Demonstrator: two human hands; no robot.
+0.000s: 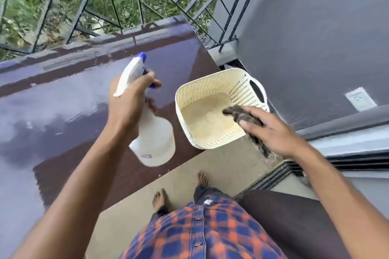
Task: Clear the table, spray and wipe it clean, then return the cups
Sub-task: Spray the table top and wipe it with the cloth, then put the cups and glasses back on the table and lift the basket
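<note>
Our left hand (126, 103) grips the white spray bottle (155, 143) by its neck, fingers (155, 83) curled round the blue trigger, holding it tilted above the dark table (52, 111), whose top shines wet in patches. Our right hand (271, 132) clutches a dark cloth (235, 111) over the cream perforated basket (237, 88), which is at the table's right edge, just beside the bottle.

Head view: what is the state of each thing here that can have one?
Table, wet and shiny, no cups on it.
Spray bottle, tilted, held over the table by the left hand.
Basket, upright, nothing lying inside.
Cloth, bunched, gripped by the right hand over the basket's rim.
</note>
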